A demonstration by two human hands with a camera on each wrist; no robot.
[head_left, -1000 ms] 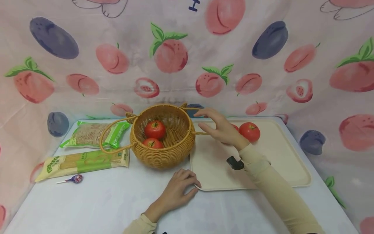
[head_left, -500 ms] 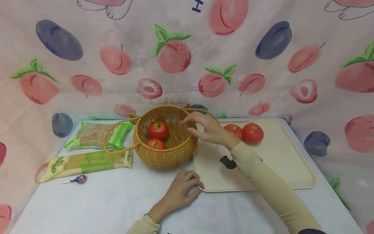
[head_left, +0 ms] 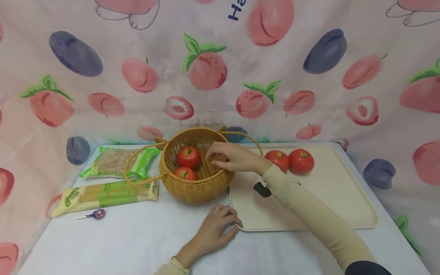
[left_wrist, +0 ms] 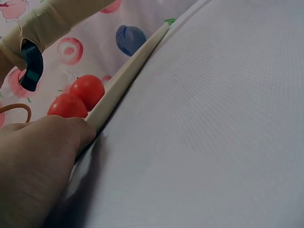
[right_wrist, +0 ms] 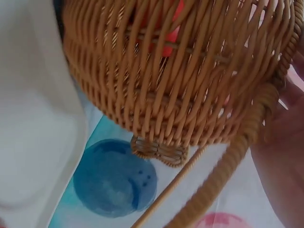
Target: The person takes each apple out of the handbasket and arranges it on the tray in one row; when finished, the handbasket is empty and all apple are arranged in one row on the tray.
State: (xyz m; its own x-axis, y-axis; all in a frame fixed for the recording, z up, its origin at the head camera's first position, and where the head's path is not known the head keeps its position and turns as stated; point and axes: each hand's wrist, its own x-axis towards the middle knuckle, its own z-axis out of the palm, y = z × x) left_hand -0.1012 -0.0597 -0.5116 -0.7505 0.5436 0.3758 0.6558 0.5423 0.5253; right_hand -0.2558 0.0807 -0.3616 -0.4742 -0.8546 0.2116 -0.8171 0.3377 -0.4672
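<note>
The wicker basket (head_left: 196,191) is found upright slightly left of the frame's centre, its opening showing. Two tomatoes are contained in it, one (head_left: 189,157) in the left part of the opening and the other (head_left: 186,173) below it at the front rim. The left handle (head_left: 128,168) is splayed outward to the left; the right handle (head_left: 258,142) is extended to the right, partly covered by the right hand.

The right hand (head_left: 237,157) is held over the right part of the basket's opening, with the fingers relaxed, bent slightly downward and parted from the thumb. Whether the basket's inner wall is touched by the fingertips cannot be told. The left hand (head_left: 219,225) is placed below and to the right of the basket, apart from it; its fingers are loosely bent and rested on the near left corner of the cream tray (head_left: 333,198), the thumb being set apart.

The tray is laid to the right of the basket. Two further tomatoes, one (head_left: 276,160) and another (head_left: 301,161), are seated side by side near its far edge. At the left of the frame, a green-edged packet (head_left: 117,162) is laid above a long noodle packet (head_left: 110,195), both partly overlapped by the left handle. A lollipop (head_left: 99,214) is noted below them on the white tablecloth (head_left: 137,244).
</note>
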